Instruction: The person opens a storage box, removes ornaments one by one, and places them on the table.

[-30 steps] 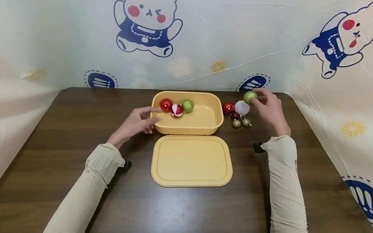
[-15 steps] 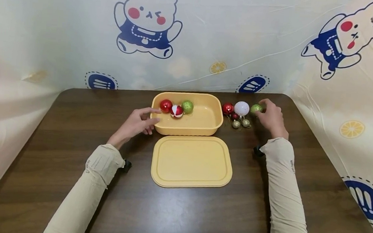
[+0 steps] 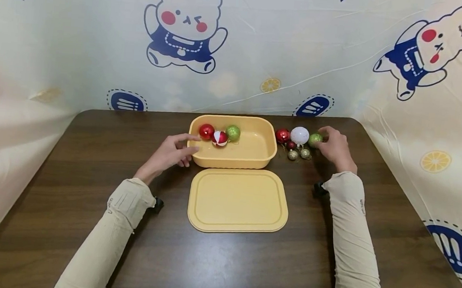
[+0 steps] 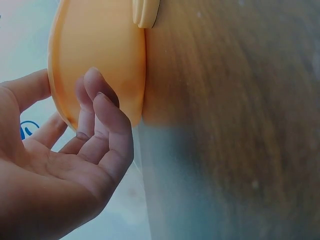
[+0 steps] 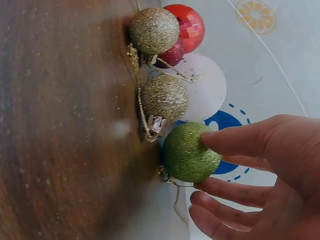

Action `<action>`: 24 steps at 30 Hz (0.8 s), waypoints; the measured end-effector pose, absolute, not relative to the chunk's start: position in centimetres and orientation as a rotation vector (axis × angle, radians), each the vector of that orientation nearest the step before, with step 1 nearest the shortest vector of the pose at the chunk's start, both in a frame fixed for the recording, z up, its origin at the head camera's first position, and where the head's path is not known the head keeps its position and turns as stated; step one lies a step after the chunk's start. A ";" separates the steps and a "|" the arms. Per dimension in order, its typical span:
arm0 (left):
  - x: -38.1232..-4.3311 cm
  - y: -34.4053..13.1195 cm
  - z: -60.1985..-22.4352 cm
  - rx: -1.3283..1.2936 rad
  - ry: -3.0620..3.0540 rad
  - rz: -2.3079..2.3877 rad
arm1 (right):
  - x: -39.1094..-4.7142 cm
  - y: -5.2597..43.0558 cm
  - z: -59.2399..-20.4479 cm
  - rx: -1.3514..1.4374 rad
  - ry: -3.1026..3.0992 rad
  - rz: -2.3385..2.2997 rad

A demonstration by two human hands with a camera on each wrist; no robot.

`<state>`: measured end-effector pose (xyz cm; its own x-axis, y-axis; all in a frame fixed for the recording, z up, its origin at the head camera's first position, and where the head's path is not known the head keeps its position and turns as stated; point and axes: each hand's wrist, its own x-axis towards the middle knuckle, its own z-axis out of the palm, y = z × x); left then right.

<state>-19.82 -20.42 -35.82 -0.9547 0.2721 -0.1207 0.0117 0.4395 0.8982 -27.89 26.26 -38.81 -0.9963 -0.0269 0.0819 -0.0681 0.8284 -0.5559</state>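
At the left end of the yellow plastic box (image 3: pixel 229 162), my left hand (image 3: pixel 169 150) holds the rim. Its thumb and index finger reach over the edge, while the other fingers (image 4: pixel 112 115) curl against the outside wall. Right of the box, my right hand (image 3: pixel 336 148) pinches a glittery green bauble (image 5: pixel 190 152) low at the table, close beside a white bauble (image 3: pixel 299 135). Near these lie a shiny red bauble (image 3: pixel 282 135), a small dark red one (image 3: pixel 290 145) and two small gold baubles (image 5: pixel 165 98) with gold strings.
Inside the box are a red bauble (image 3: pixel 206 131), a red-and-white one (image 3: pixel 220 138) and a green one (image 3: pixel 233 133). The yellow lid (image 3: pixel 238 201) lies flat in front of the box. Behind the dark wooden table (image 3: pixel 221 265) hangs a printed curtain (image 3: pixel 255 37).
My right hand has lowered the green bauble from above and behind the white bauble, moving it right and down, then slightly left beside it. My left hand keeps its place on the box.
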 end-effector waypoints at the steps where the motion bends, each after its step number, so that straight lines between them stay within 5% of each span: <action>1: -19.8 -20.4 -35.8 0.249 2.448 1.522 | -27.9 26.2 -38.7 0.078 -2.932 0.904; 12: -20.3 -20.5 -36.6 0.233 2.465 1.497 | -27.4 24.0 -36.6 0.174 -2.870 0.847; 24: -21.9 -21.1 -39.3 0.211 2.458 1.549 | -27.0 15.9 -34.5 0.541 -2.823 0.759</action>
